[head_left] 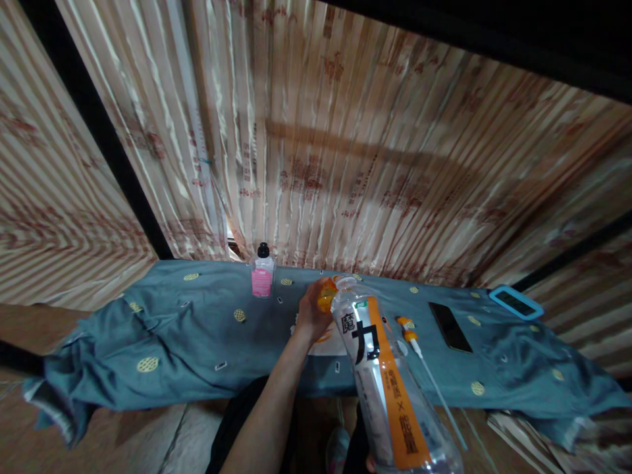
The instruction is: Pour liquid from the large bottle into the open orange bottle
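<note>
A large clear plastic bottle (380, 388) with a silver and orange label leans up and left across the lower middle. Only a bit of my right hand (370, 463) shows at its lower side, gripping it; the rest is hidden behind the bottle. My left hand (313, 316) is closed around a small translucent orange container (326, 296), at the big bottle's mouth. Whether the two touch, I cannot tell. Below my left hand, a white patch with orange marks (328, 345) is partly covered. An orange pump head (407, 329) with a long white tube lies to the right.
A blue-grey cloth with pineapple prints (187, 342) covers the narrow table. On it are a pink-labelled bottle with a black cap (262, 276), a dark phone (450, 327) and a blue-framed display (516, 303). Pleated printed sheeting (316, 164) hangs behind, between dark poles.
</note>
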The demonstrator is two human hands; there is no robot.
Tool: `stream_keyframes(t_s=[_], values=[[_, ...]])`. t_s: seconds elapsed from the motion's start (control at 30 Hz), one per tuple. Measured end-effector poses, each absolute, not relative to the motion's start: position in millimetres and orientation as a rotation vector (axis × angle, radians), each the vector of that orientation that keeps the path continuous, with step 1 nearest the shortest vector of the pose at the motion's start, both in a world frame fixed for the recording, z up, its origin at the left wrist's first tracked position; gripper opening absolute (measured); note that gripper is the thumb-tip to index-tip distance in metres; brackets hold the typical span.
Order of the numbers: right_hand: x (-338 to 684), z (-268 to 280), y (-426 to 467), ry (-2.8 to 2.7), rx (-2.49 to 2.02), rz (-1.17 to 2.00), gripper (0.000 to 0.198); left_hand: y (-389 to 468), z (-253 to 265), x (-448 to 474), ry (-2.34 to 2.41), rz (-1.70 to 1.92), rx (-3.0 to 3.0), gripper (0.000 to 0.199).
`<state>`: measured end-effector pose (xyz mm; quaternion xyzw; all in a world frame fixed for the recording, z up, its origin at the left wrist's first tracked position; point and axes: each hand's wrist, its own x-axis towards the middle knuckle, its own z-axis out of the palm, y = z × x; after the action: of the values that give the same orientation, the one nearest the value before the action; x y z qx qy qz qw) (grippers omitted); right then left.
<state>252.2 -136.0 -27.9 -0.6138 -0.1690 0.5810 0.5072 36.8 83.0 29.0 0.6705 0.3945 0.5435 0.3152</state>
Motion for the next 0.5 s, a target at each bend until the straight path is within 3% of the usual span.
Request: stream_keyframes(t_s=[0.5], values=[[219.8, -17.2, -144.7, -0.421, -1.401, 1.358, 0.037, 85.1, 25.2, 37.8, 1.018, 1.452, 1.737, 0.049]])
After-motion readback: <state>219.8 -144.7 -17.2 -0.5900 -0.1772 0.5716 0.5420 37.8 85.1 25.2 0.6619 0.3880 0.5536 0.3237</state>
